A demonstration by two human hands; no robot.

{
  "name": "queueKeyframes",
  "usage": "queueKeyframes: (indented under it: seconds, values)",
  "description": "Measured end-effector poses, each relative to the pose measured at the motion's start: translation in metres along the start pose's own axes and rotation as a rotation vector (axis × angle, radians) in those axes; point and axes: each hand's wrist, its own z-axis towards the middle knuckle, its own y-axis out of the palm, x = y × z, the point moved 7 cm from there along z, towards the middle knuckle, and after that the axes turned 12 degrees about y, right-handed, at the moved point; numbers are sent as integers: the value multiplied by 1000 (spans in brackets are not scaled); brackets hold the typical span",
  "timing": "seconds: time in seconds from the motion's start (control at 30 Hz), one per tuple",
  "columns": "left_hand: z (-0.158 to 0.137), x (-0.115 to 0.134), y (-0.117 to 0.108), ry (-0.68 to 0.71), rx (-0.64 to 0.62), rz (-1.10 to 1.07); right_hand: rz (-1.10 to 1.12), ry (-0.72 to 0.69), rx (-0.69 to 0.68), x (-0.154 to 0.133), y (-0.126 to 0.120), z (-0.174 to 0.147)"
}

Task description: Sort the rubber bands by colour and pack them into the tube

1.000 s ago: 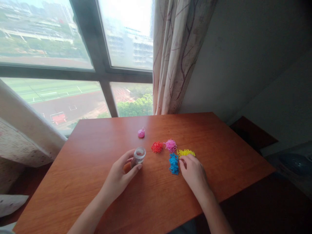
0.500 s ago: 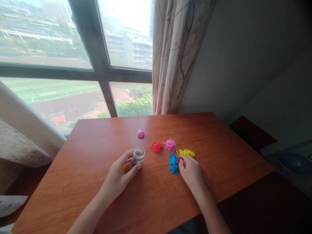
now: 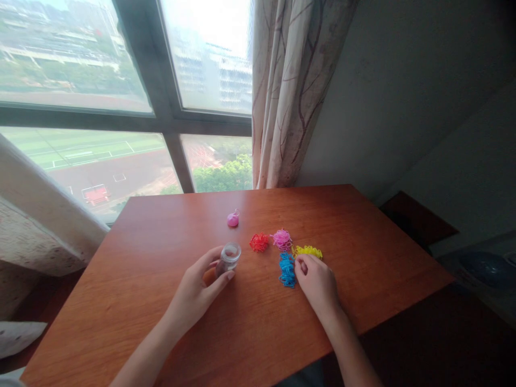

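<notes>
My left hand (image 3: 203, 279) is wrapped round a small clear glass jar (image 3: 230, 256), which stands upright with its mouth uncovered. My right hand (image 3: 316, 277) is closed in a pinch between a pile of blue loopy strands (image 3: 286, 270) and a pile of yellow ones (image 3: 309, 251). Its fingertips touch or nearly touch both piles, and what they pinch, if anything, is hidden. Just beyond lie a pink pile (image 3: 281, 239) and a red pile (image 3: 258, 242) of similar thin pieces.
A pink domed lid-like piece (image 3: 233, 219) with a loop on top sits farther back on the brown wooden table (image 3: 133, 269). Behind the table are a window (image 3: 217, 161) and a patterned curtain (image 3: 278, 107).
The fingers of my right hand have curled in slightly more beside the blue and yellow piles. My left hand and the jar have hardly moved.
</notes>
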Motion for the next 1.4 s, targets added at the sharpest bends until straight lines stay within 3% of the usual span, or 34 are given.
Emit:
queueKeyframes:
  seconds: [0.17, 0.3, 0.47, 0.73, 1.4]
  values:
    - [1, 1, 0, 9, 13, 10, 233, -49, -68, -5, -6, -1]
    - [1, 0, -1, 13, 25, 4, 287, -113, -144, -9, -4, 1]
    - [1, 0, 0, -9, 26, -13, 190, -154, -48, -17, -8, 6]
    - [1, 3, 0, -20, 19, -24, -17, -237, -69, -46, 1, -2]
    - [3, 8, -1, -3, -1, 46, -109, -246, -51, -50, 16, -6]
